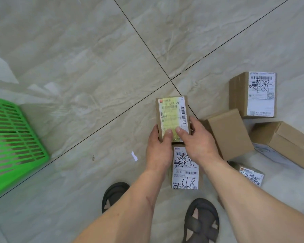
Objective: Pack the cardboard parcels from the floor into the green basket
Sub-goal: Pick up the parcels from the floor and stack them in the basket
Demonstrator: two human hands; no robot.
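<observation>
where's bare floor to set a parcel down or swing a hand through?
Free: the grey tiled floor between the green slatted plastic basket and the yellow-labelled cardboard parcel that both hands hold, and all tile beyond. Crowded: right side, where five brown cardboard parcels cluster beside the dark sandals.

Tiled floor [77,50] bears cardboard parcels [228,134] and green basket [16,137].

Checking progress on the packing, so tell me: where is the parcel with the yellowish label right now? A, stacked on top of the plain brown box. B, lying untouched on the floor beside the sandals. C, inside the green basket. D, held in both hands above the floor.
D: the left hand and right hand both grip the parcel, with the basket off to the left.
</observation>
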